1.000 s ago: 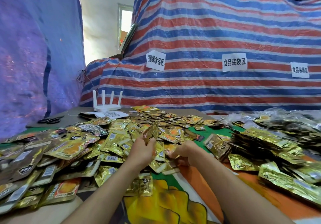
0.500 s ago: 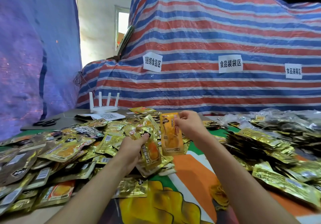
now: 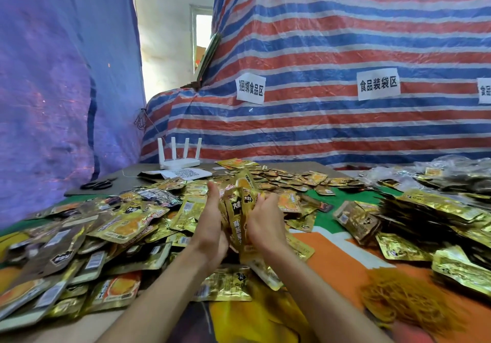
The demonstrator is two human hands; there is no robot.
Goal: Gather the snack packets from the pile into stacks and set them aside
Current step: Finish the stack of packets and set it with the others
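We see left hand [image 3: 210,227] and right hand [image 3: 263,223] clasping the packet stack [image 3: 237,211] between them, long axis upright. Far left sign [image 3: 250,88] reads 捆绑食品区, middle sign [image 3: 378,84] 食品装袋区.

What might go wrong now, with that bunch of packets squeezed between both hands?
1. The bunch looks uneven, its packets fanned and one poking up; pressed between the left hand and right hand, slick foil may slip out.
2. A dropped packet would land in the loose pile and need sorting again.
3. The stacks at the right look slanted and might slide if bumped.
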